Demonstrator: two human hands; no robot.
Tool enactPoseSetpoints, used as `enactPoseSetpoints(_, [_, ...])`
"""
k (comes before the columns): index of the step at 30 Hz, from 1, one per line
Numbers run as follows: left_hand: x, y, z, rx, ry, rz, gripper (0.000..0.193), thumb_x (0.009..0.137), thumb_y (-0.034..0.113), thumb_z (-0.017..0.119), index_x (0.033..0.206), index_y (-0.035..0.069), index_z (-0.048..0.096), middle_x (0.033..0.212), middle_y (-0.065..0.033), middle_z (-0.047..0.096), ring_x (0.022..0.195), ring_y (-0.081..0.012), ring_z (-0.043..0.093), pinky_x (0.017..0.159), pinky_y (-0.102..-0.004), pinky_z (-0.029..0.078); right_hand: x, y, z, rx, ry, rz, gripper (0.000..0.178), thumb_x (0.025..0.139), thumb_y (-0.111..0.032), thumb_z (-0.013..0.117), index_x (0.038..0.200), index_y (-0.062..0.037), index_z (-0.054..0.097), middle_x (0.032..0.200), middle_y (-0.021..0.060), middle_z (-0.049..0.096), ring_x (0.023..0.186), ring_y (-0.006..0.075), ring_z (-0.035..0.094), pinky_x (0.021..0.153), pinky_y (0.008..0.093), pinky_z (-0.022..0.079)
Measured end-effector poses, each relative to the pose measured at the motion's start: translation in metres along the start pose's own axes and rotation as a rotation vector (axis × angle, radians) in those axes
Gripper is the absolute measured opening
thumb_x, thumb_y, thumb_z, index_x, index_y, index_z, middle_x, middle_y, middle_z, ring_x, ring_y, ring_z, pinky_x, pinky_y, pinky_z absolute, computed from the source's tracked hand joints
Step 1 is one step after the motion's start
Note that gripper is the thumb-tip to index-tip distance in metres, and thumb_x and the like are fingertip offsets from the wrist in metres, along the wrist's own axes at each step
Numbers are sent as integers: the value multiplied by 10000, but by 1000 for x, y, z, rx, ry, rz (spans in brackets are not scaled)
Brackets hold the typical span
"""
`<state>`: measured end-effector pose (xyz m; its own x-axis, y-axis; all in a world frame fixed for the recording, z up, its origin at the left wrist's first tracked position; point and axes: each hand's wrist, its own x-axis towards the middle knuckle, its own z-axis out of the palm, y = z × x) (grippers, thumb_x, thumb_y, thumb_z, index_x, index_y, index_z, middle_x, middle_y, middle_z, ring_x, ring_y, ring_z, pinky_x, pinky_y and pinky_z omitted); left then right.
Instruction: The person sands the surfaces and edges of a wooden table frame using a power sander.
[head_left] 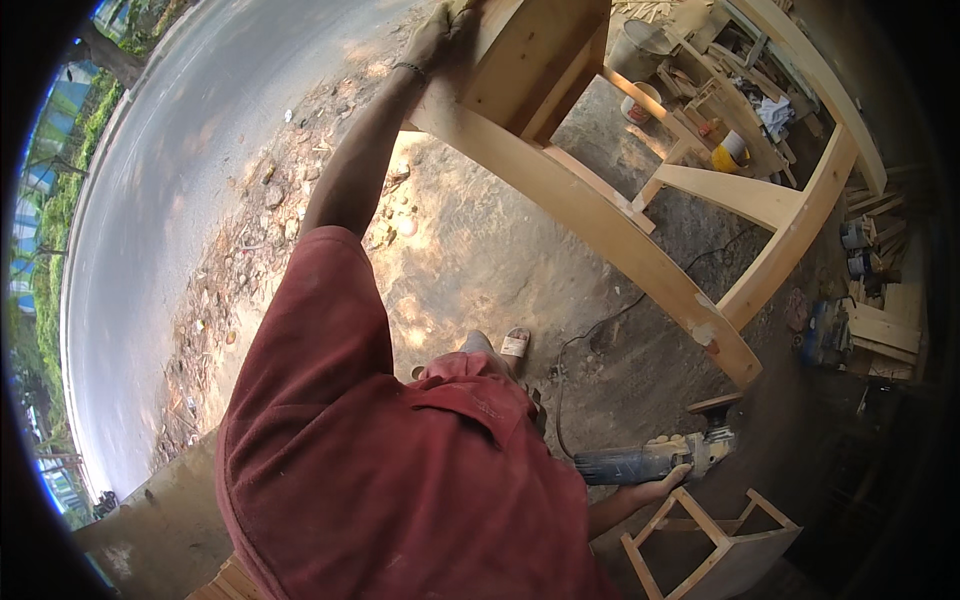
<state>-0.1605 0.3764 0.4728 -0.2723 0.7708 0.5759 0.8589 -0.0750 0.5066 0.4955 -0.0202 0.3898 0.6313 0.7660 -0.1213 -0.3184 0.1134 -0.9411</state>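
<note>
My left hand (438,38) reaches far out on a bare arm and grips the top corner of a large pale wooden frame (590,215), which stands on the dirt ground with long beams and cross pieces. My right hand (662,482) hangs low at my side, closed around the body of a dusty blue-grey angle grinder (650,462). The grinder's head points right, away from the frame. Its black cord (580,340) trails over the ground by my sandalled foot (514,344). My red shirt fills the lower middle of the view.
A small wooden stool frame (712,545) stands just below my right hand. A yellow and white bucket (733,150), another bucket (641,102) and stacked timber (880,330) lie behind the frame. A paved road (170,200) with a littered verge curves along the left.
</note>
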Motion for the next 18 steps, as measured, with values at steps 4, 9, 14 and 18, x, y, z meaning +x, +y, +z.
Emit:
enactPoseSetpoints(4, [-3, 41, 19, -49, -75, -117, 570, 1020, 563, 479, 1144, 19, 597, 1108, -290, 691, 1078, -427, 667, 914, -487, 492, -16, 4, 9, -337, -64, -263, 710, 964, -279, 664, 1530, -46, 303, 1370, 207, 507, 1163, 310, 580, 925, 437, 533])
enactPoseSetpoints(9, [0, 23, 16, -93, -57, -109, 562, 1004, 600, 466, 1060, 55, 593, 1004, -309, 692, 998, -492, 663, 843, -545, 496, -47, -6, 130, -606, -333, -420, 916, 881, -208, 764, 1571, -35, 187, 1507, 240, 339, 1373, 362, 435, 1152, 508, 381])
enactPoseSetpoints(14, [1, 37, 22, -95, -106, -152, 587, 999, 618, 456, 1061, 52, 597, 1033, -309, 692, 1012, -485, 663, 856, -553, 493, -77, 17, 238, -804, -508, -543, 994, 812, -229, 838, 1577, -102, 217, 1336, 310, 570, 1208, 465, 612, 992, 515, 518])
enactPoseSetpoints(18, [7, 24, 16, -119, -131, -180, 595, 999, 618, 456, 1074, 42, 583, 1040, -311, 690, 1015, -489, 660, 863, -554, 493, -117, 35, 311, -934, -567, -539, 952, 835, -336, 808, 1584, -169, 246, 1163, 264, 648, 988, 455, 692, 802, 529, 572])
